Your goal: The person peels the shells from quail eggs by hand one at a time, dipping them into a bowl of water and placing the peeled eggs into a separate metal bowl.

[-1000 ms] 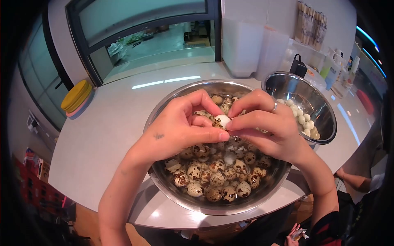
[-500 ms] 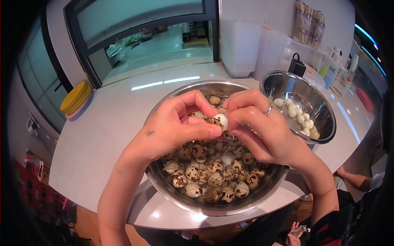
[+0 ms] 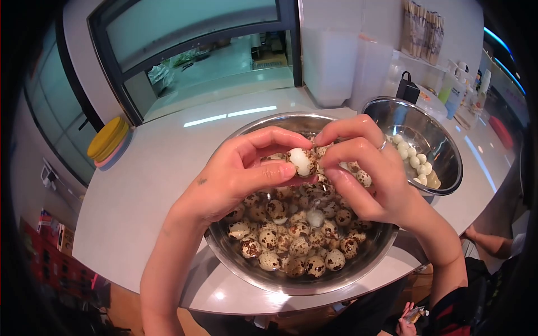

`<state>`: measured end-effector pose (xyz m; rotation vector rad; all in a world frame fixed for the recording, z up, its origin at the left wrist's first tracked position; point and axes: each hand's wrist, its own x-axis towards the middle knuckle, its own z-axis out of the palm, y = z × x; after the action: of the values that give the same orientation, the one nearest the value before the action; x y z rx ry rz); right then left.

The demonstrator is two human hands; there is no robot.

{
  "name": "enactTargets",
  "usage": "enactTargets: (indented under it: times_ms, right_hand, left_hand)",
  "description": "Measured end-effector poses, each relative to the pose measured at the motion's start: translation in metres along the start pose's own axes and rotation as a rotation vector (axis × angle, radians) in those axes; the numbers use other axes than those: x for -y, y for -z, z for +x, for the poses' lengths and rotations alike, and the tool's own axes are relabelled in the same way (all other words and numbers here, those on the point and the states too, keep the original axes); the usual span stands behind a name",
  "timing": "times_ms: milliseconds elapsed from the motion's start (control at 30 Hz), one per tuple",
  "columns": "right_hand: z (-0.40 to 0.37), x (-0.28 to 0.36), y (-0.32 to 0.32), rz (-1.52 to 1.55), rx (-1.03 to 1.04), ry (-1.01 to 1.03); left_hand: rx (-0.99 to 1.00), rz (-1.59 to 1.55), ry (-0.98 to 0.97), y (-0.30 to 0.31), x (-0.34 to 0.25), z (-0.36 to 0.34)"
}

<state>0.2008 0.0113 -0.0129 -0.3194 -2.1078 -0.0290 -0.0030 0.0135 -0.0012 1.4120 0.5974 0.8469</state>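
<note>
In the head view my left hand (image 3: 246, 168) pinches a partly peeled quail egg (image 3: 301, 161) between thumb and fingers. White shows on top, with speckled shell still around its sides. My right hand (image 3: 370, 168) hovers just right of the egg, its fingers bent and apart; I see nothing held there. Both hands are above a large steel bowl (image 3: 302, 287) of water and speckled quail eggs (image 3: 300, 246). Among them lies a pale piece (image 3: 315, 218), perhaps a bare egg or shell.
A smaller steel bowl (image 3: 448, 140) with peeled eggs (image 3: 414, 161) stands at the right. Yellow plates (image 3: 109, 139) are stacked at the far left of the counter (image 3: 140, 196). Bottles (image 3: 457, 89) stand at the back right. Another person's hand (image 3: 408, 322) shows below.
My right hand's fingers have moved off the egg and opened a little. More white shows on the egg in my left hand. The whole view has shifted slightly.
</note>
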Motion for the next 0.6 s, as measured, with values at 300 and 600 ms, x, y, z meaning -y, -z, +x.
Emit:
enactTargets:
  times_ms: [300, 600]
  right_hand:
    - [-0.001, 0.001, -0.002, 0.086, -0.013, 0.003]
    - [-0.003, 0.004, -0.004, -0.011, 0.008, -0.039]
  left_hand:
    - [0.077, -0.071, -0.032, -0.013, -0.001, -0.006]
    - [0.054, -0.027, -0.031, -0.015, 0.003, -0.007]
